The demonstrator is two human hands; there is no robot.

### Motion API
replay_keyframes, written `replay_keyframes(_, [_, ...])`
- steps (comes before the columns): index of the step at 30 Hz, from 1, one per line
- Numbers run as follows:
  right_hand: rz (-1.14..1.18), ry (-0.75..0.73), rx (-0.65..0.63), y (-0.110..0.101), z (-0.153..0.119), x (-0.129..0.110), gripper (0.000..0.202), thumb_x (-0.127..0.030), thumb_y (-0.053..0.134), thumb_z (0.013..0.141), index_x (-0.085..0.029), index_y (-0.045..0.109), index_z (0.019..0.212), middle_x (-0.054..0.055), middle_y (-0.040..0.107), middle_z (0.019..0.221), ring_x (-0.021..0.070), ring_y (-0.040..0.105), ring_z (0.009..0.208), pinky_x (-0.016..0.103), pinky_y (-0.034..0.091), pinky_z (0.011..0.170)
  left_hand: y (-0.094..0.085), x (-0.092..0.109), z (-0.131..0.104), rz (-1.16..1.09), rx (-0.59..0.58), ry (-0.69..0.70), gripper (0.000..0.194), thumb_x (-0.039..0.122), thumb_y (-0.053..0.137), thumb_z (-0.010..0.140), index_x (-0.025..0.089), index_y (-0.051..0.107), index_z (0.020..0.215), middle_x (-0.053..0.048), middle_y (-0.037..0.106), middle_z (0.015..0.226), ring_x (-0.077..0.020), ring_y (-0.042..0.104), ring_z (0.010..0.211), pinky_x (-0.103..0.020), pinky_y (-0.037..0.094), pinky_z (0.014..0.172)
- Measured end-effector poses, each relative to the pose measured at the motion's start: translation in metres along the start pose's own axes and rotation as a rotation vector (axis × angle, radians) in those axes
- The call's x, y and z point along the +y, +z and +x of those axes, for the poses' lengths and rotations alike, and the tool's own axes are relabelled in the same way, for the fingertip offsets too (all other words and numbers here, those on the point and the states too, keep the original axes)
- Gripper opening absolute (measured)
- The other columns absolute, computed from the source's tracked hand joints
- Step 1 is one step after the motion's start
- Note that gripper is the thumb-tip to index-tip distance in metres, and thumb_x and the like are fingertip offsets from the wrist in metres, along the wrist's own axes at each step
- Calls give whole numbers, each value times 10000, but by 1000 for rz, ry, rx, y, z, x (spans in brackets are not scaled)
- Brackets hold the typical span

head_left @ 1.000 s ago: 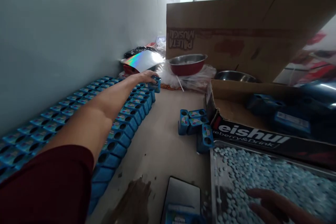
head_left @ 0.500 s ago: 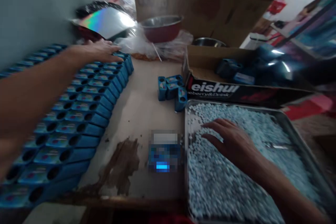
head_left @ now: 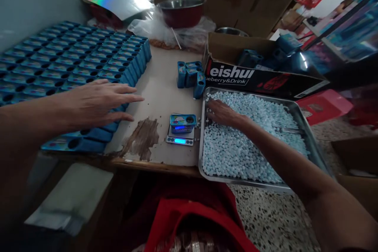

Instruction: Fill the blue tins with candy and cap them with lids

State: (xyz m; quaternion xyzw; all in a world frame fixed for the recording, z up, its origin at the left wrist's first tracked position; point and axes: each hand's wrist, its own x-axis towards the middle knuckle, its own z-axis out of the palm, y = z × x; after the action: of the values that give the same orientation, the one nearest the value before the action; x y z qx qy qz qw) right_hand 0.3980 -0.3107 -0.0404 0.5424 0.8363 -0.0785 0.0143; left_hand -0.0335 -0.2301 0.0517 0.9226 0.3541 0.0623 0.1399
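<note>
My left hand [head_left: 102, 100] is open, fingers spread, above the near right edge of the rows of small blue plastic containers [head_left: 71, 61]. Each container has a round dark hole on top. At the left side of a metal tray [head_left: 245, 184], my right hand [head_left: 220, 113] curls its fingers into pale blue pellets [head_left: 242, 149]; the fingertips are partly hidden among them. Between my hands, one blue container [head_left: 183, 122] rests on a small digital scale [head_left: 180, 141] with a lit blue display. Its digits are unreadable. A few stray pellets lie between scale and tray.
Several loose blue containers [head_left: 191, 73] stand by a printed cardboard box [head_left: 230, 76] with more containers inside. A red bowl [head_left: 183, 15] and clear plastic bags [head_left: 195, 37] are at the back. A metal utensil [head_left: 289, 130] lies in the pellets. Below is red fabric [head_left: 177, 212].
My left hand has drawn back from the far end of the container rows toward me. My right hand has moved to the tray's left edge, fingers now down in the pellets. The view has tilted down.
</note>
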Motion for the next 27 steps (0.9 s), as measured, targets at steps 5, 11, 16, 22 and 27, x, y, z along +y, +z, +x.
replay_keyframes(5, [-31, -124, -153, -1, -50, -24, 395, -477, 595, 940, -186, 608, 1207, 115, 658, 1100, 289, 587, 999, 434, 447, 915, 18, -4, -44, 11, -37, -43, 563, 608, 770, 672, 327, 757, 1160, -57, 726, 1254, -295, 654, 1085, -404, 450, 957])
replay_keyframes(11, [-89, -81, -177, 5, -61, -31, 228, -290, 534, 938, -170, 632, 1105, 124, 659, 1033, 274, 619, 952, 373, 463, 826, 33, 23, -50, 83, -60, -31, 476, 445, 691, 860, 262, 679, 1300, -76, 682, 1323, -256, 635, 1140, -340, 443, 987])
replay_keyframes(16, [206, 19, -146, -13, -68, -9, 204, -293, 528, 941, -203, 655, 1072, 69, 694, 980, 201, 640, 822, 302, 449, 725, 36, 51, -44, 230, -179, -51, 404, 296, 547, 966, 187, 617, 1348, -137, 646, 1332, -289, 613, 1156, -401, 431, 996])
replay_keyframes(22, [435, 190, -118, -31, -78, 1, 257, -403, 651, 830, -212, 698, 995, 9, 665, 782, 170, 565, 683, 283, 401, 642, 53, 59, -24, 89, -159, 59, 427, 295, 582, 936, 260, 595, 1362, -96, 658, 1316, -257, 643, 1111, -349, 470, 965])
replay_keyframes(27, [434, 231, -170, -28, -72, -6, 100, -265, 585, 793, -202, 663, 802, 0, 642, 721, 154, 545, 654, 281, 383, 633, 52, 78, -11, -37, -203, 52, 431, 247, 510, 945, 195, 598, 1364, -118, 639, 1353, -258, 634, 1176, -348, 483, 988])
